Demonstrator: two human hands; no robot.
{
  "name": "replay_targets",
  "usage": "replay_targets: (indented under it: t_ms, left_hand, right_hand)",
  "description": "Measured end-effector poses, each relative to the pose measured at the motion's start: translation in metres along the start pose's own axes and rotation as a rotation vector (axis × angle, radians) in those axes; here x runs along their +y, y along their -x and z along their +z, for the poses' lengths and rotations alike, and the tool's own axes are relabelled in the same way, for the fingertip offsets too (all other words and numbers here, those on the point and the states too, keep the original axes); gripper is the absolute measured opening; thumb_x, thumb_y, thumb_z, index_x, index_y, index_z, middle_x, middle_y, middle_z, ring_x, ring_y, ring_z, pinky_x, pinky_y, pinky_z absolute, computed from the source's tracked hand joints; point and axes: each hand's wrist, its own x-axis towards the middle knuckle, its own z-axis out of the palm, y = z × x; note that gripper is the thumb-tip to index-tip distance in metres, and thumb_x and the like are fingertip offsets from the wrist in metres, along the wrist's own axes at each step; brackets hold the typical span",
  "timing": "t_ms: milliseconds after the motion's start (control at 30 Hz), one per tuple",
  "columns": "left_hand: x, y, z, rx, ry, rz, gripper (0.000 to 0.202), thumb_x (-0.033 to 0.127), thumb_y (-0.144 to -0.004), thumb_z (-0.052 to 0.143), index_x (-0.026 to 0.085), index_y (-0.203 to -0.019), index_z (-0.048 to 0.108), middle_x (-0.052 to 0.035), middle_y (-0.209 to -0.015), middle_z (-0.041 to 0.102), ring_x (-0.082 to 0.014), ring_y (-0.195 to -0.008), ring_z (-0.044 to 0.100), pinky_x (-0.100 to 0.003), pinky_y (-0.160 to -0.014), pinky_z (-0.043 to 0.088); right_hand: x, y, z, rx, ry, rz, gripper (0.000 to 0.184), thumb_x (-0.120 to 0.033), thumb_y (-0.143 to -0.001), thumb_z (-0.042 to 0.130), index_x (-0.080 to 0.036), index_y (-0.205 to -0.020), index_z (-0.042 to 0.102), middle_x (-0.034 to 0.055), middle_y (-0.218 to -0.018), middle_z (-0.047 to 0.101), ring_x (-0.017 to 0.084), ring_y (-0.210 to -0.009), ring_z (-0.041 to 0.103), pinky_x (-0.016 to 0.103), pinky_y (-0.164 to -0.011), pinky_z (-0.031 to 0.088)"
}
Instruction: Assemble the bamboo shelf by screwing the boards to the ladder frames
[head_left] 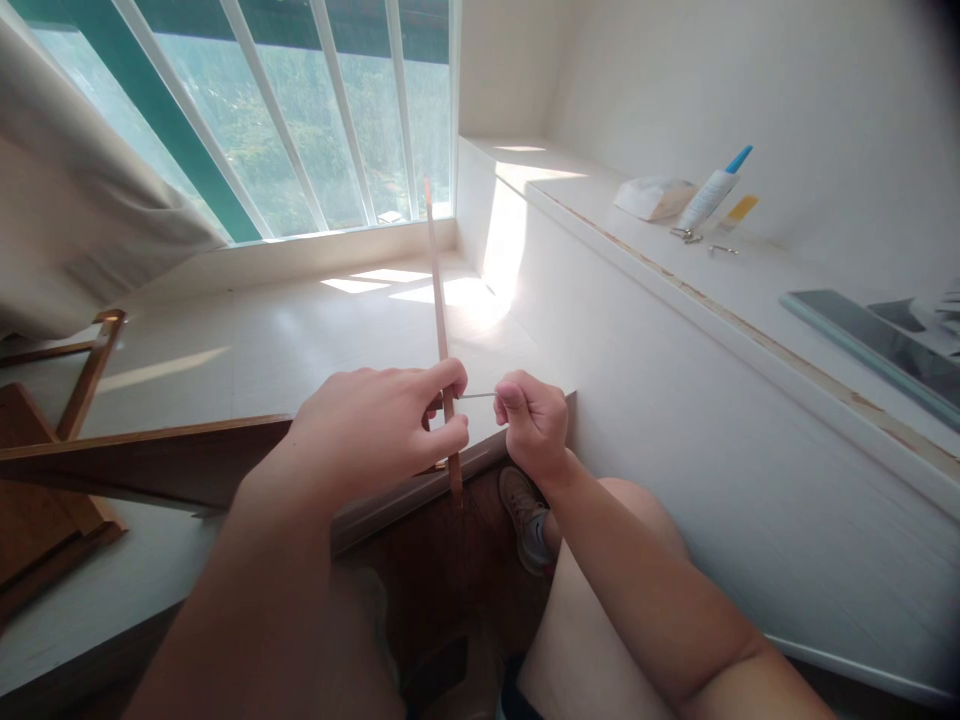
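My left hand [375, 425] is closed around a thin wooden strip [436, 290] that stands nearly upright in front of me, its top reaching toward the window. My right hand [532, 420] is pinched shut on a short thin metal pin [476, 396], held level with its tip against the strip just beside my left thumb and forefinger. Both hands are close together above the edge of a white raised platform [300, 340]. My knee and a shoe [529, 515] show below the hands.
A dark wooden panel [150, 460] lies along the platform's edge and a wooden frame [52, 440] stands at the left. A white ledge [675, 260] at the right carries a glue tube [712, 195], a packet, small metal bits and a tablet [870, 340]. Barred window behind.
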Motion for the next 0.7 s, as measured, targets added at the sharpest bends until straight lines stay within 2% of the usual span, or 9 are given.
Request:
replay_targets:
  t_ms: [267, 500, 600, 700]
  left_hand:
    - [0.002, 0.000, -0.001, -0.012, 0.006, -0.007, 0.026, 0.055, -0.090, 0.041, 0.038, -0.106, 0.053, 0.0070, -0.083, 0.071, -0.0225, -0.068, 0.060, -0.031, -0.058, 0.026]
    - [0.000, 0.002, -0.002, -0.018, 0.019, 0.006, 0.028, 0.055, -0.091, 0.040, 0.037, -0.107, 0.053, 0.0056, -0.085, 0.071, -0.0220, -0.068, 0.060, -0.031, -0.058, 0.026]
    - [0.000, 0.002, -0.002, -0.018, 0.021, 0.008, 0.028, 0.054, -0.090, 0.041, 0.037, -0.108, 0.053, 0.0049, -0.085, 0.071, -0.0217, -0.067, 0.059, -0.031, -0.058, 0.026]
    - [0.000, 0.002, -0.003, -0.016, 0.019, 0.010, 0.026, 0.053, -0.090, 0.042, 0.037, -0.108, 0.053, 0.0054, -0.084, 0.071, -0.0218, -0.067, 0.059, -0.031, -0.058, 0.027]
  right_hand:
    - [0.004, 0.001, 0.002, 0.026, -0.037, -0.047, 0.036, -0.034, -0.102, 0.052, -0.019, -0.069, 0.054, -0.0028, -0.060, 0.048, 0.011, -0.055, 0.043, 0.027, -0.055, 0.035]
    - [0.012, 0.002, 0.005, 0.025, -0.076, -0.048, 0.037, -0.040, -0.101, 0.051, -0.021, -0.070, 0.055, -0.0021, -0.059, 0.048, 0.013, -0.055, 0.046, 0.030, -0.055, 0.036]
    - [0.016, 0.001, 0.006, 0.027, -0.051, -0.088, 0.038, -0.045, -0.101, 0.049, -0.022, -0.071, 0.056, -0.0009, -0.061, 0.050, 0.014, -0.056, 0.047, 0.030, -0.055, 0.037]
    - [0.018, -0.002, 0.005, 0.021, -0.033, -0.160, 0.036, -0.043, -0.101, 0.049, -0.022, -0.073, 0.057, -0.0004, -0.063, 0.051, 0.014, -0.057, 0.046, 0.030, -0.055, 0.036]
